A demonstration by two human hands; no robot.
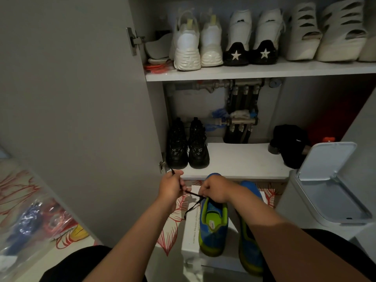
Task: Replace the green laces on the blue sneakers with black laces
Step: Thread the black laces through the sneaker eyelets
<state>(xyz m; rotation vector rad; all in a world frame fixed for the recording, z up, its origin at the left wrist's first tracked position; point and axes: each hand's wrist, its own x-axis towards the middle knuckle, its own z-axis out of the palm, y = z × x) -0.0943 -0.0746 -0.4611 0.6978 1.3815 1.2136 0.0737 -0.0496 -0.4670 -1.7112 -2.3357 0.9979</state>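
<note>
Two blue sneakers with green trim stand on a white box on the floor in front of me. The left sneaker (213, 226) is under my hands, the right sneaker (251, 249) lies partly behind my right forearm. A black lace (193, 206) runs taut between my hands and hangs loose beside the left sneaker. My left hand (173, 186) grips the lace, its tip sticking out above my fist. My right hand (215, 190) pinches the lace over the left sneaker's tongue area, hiding the eyelets. No green lace is visible on the shoes.
An open shoe cabinet faces me: black boots (187, 145) on the low shelf (234, 159), white shoes (203, 41) above. A grey bin with raised lid (325, 192) stands right. The cabinet door (81, 108) is left, and plastic bags with coloured laces (36, 226) lie on the floor.
</note>
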